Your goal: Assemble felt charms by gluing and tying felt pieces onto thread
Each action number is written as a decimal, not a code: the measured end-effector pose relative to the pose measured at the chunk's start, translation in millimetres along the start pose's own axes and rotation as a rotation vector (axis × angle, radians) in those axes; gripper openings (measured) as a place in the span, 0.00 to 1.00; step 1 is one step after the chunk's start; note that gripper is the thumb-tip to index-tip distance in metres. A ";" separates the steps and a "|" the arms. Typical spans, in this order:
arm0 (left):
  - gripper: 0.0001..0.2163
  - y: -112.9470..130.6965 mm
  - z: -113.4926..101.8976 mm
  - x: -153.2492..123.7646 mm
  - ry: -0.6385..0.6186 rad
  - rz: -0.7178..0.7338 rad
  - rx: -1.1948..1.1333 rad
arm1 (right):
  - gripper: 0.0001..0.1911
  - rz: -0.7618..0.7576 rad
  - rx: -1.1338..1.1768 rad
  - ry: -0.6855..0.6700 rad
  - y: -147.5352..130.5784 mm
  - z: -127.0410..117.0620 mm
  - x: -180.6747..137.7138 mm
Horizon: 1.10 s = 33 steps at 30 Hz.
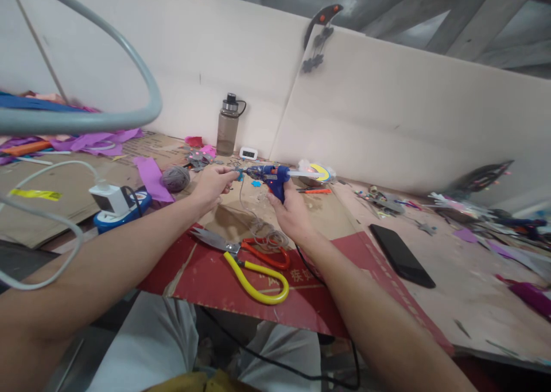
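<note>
My right hand (289, 209) grips the handle of a blue hot glue gun (270, 177), held just above the table with its nozzle pointing left. My left hand (212, 183) is closed in a pinch on a small teal piece (239, 175) right at the nozzle tip. A thin wire loop hangs below the gun toward the table. Large scissors (249, 263) with one yellow and one orange handle lie on red cardboard (215, 283) just in front of my hands.
A black phone (401, 255) lies to the right. A water bottle (227, 125) and small white clock (248, 152) stand at the back wall. Grey yarn ball (175, 178), purple felt scraps (148, 177) and a white charger (111, 198) sit left. Scraps litter the far right.
</note>
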<state>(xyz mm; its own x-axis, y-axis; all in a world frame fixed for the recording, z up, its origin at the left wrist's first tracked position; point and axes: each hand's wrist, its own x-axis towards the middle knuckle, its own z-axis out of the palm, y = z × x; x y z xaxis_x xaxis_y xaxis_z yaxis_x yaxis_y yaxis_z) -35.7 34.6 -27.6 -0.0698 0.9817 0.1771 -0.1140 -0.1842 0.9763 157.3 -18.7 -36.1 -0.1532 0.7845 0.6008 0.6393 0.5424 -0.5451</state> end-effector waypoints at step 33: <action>0.07 3.2 0.8 -4.4 -0.015 0.001 0.023 | 0.22 0.020 -0.005 0.001 -2.9 -1.4 -0.8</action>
<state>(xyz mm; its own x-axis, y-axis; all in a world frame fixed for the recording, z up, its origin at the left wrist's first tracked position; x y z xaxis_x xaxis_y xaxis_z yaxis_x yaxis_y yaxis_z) -35.0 29.7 -25.2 -0.0554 0.9822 0.1793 -0.0912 -0.1838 0.9787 156.6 -21.3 -34.2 -0.1396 0.7950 0.5904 0.6459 0.5250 -0.5542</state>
